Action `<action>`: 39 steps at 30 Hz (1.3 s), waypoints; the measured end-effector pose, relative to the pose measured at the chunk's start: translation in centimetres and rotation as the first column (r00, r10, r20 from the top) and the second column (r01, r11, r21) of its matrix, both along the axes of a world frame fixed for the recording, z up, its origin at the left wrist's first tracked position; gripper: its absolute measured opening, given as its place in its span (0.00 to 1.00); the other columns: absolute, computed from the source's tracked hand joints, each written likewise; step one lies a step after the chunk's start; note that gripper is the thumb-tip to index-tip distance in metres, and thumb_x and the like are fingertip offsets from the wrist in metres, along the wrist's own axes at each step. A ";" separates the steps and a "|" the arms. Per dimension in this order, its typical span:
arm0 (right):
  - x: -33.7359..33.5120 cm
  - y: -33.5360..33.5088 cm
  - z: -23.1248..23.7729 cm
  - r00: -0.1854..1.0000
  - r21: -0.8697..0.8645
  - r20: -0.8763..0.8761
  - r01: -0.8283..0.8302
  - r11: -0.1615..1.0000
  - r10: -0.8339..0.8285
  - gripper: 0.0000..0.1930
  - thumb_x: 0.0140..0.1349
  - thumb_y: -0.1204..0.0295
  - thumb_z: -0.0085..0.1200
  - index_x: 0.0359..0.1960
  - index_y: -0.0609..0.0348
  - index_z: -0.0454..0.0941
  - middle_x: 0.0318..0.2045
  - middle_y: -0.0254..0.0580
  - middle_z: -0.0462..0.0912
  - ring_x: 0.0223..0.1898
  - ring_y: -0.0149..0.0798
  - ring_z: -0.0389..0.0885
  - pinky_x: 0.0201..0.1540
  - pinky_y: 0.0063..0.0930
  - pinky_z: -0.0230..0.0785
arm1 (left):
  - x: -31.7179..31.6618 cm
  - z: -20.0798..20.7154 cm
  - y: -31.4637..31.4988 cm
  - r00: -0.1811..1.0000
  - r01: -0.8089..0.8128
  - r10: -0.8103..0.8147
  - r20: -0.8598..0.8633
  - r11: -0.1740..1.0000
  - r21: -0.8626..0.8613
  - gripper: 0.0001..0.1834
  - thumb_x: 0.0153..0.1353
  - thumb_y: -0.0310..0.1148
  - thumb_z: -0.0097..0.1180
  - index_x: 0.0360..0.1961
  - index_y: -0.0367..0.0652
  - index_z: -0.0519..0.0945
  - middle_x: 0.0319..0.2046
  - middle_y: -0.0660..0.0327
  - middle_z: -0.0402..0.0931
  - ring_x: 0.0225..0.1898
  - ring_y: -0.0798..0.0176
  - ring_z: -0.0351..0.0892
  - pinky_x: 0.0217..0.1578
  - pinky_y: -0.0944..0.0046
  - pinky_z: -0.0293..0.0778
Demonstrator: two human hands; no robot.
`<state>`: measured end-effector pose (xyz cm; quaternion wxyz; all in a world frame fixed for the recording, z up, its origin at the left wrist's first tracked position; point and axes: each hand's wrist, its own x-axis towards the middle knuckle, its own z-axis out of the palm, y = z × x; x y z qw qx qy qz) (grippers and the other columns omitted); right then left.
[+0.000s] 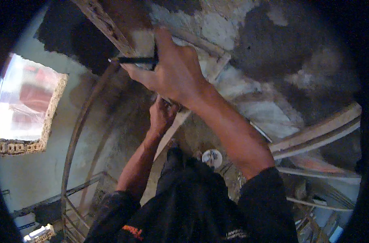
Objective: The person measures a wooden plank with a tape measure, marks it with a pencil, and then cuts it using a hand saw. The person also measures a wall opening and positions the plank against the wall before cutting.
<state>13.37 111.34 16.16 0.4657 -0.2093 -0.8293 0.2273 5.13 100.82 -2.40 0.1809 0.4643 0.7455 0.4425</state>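
Observation:
My right hand [178, 71] is up against a long wooden beam [105, 26] that runs down from the top. Its thumb reaches left below a thin dark stick [134, 60] with a pale tip, which looks like a pencil. A pale, flat-faced piece [144, 42] lies beside the fingers, with a dark strip along its right edge. Just below, my left hand [162, 115] is closed, its fingers curled around something mostly hidden by the right hand and the dim light. A narrow pale board [168, 135] slants down from beside it.
On the left, a rough-edged opening [26, 101] breaks the wall, and a curved rail [73, 150] passes nearby. A white bucket [212, 158] stands on the floor below. Long wooden boards [318, 129] jut in from the right, above loose timber [310, 227].

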 end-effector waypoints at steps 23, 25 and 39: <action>-0.1 -1.2 0.0 0.993 -0.086 -0.025 0.109 0.990 -0.112 0.32 0.50 0.58 0.76 0.51 0.64 0.74 0.40 0.46 0.85 0.39 0.38 0.83 0.45 0.33 0.76 | -1.0 -10.6 -8.4 0.906 -0.149 0.187 0.380 0.981 -0.127 0.16 0.61 0.33 0.65 0.48 0.36 0.83 0.42 0.55 0.86 0.42 0.62 0.85 0.47 0.62 0.78; -0.3 -1.4 0.1 0.995 -0.184 -0.079 0.044 0.982 -0.060 0.30 0.52 0.62 0.75 0.51 0.64 0.75 0.42 0.42 0.83 0.41 0.36 0.81 0.47 0.30 0.74 | -2.2 -12.2 -7.4 0.935 -0.088 0.128 0.331 0.987 -0.134 0.17 0.60 0.33 0.65 0.49 0.36 0.82 0.43 0.55 0.86 0.42 0.62 0.85 0.47 0.61 0.78; -0.4 -0.6 -1.0 0.960 -0.043 -0.146 0.234 0.971 -0.238 0.35 0.49 0.64 0.77 0.55 0.67 0.74 0.46 0.46 0.83 0.46 0.45 0.81 0.53 0.37 0.73 | -6.4 -20.8 -1.3 0.895 0.438 -0.435 0.098 0.899 -0.021 0.33 0.56 0.34 0.66 0.64 0.40 0.73 0.56 0.49 0.80 0.54 0.48 0.82 0.56 0.53 0.76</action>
